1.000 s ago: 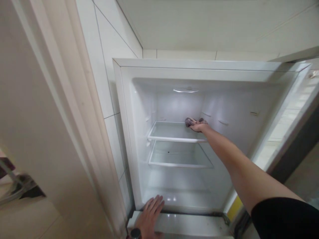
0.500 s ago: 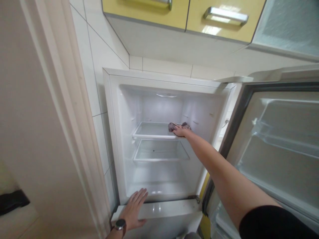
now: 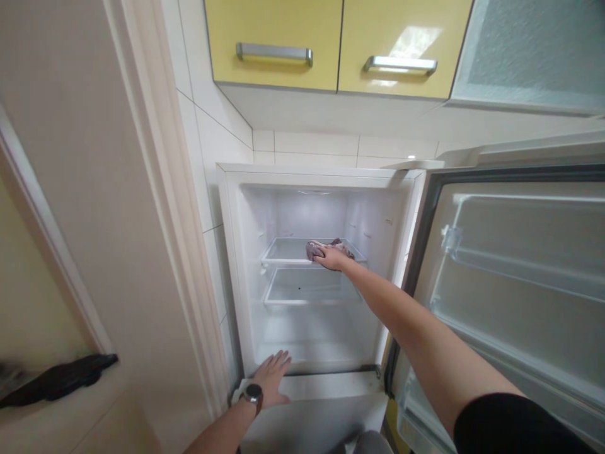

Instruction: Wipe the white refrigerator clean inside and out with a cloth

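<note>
The right hand (image 3: 332, 257), fingers closed over a crumpled cloth (image 3: 314, 250), presses it on the upper shelf (image 3: 283, 253) near the front edge, right of centre. The left hand (image 3: 274, 373), fingers spread flat, braces on the fridge ledge (image 3: 331, 386). Flat, even pressure would best reach the shelf corners.

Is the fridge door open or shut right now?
Open. The fridge door stands out to the right, inner racks showing, and the shelves inside are visible.

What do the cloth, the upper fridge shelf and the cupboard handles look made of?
Cloth under the right hand: soft matte fabric, crumpled, grey-purple. Upper shelf: probably glass or clear plastic, see-through, with a white plastic-looking rim. Cupboard handles: likely brushed metal, dull silver sheen.
</note>
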{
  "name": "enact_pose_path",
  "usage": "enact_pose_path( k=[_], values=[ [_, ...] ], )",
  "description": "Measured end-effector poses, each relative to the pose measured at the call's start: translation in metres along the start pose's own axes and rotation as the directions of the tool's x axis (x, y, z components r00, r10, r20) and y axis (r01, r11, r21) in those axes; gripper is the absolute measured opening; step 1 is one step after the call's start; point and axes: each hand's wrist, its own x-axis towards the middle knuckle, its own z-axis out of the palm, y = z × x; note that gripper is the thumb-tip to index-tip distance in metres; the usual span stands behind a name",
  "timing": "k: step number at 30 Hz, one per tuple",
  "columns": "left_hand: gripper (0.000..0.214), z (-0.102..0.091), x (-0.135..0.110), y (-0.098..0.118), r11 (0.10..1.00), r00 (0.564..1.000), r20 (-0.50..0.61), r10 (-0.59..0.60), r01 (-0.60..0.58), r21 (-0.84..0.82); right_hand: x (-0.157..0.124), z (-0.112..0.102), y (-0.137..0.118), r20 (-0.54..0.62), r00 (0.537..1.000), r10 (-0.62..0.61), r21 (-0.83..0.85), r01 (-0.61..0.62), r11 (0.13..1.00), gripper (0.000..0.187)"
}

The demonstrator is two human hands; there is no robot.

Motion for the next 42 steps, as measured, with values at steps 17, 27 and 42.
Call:
enact_pose_path(
  k=[17,27,42],
  values=[
    [0.027,-0.267,0.044,0.099,0.98,0.737,-0.671,0.083,-0.184,-0.08,-0.241,0.233,-0.025,0.159,0.943,-0.292,0.217,0.255,0.942,0.039],
    [0.044,-0.322,0.107,0.098,0.98,0.691,-0.717,0.091,-0.189,-0.058,-0.222,0.301,0.012,0.367,0.872,-0.325,0.314,0.213,0.925,0.098],
    [0.114,-0.361,0.24,0.109,0.994,0.955,-0.282,0.087,-0.063,0.095,-0.191,0.35,0.023,0.29,0.792,-0.537,0.351,0.434,0.83,0.077]
  ],
)
